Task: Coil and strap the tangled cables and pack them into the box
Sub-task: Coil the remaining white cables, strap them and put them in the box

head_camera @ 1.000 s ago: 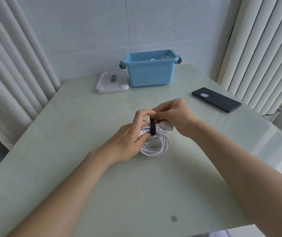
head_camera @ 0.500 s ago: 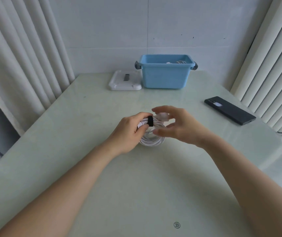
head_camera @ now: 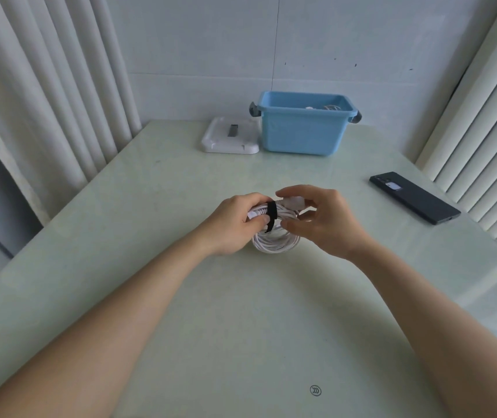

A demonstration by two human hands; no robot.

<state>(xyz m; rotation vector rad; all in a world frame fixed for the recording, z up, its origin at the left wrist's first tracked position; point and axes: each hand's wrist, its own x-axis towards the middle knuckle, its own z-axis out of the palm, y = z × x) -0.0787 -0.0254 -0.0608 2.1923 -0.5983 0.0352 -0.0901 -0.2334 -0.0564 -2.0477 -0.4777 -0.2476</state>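
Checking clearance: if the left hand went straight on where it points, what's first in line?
Past the white cable coil the left hand grips, probably the right hand, facing it across the black strap. Depth unclear from one view.

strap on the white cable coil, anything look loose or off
The black strap wraps the white cable coil, but its tail sticks out loose beside the thumb of the left hand. Nothing else looks odd.
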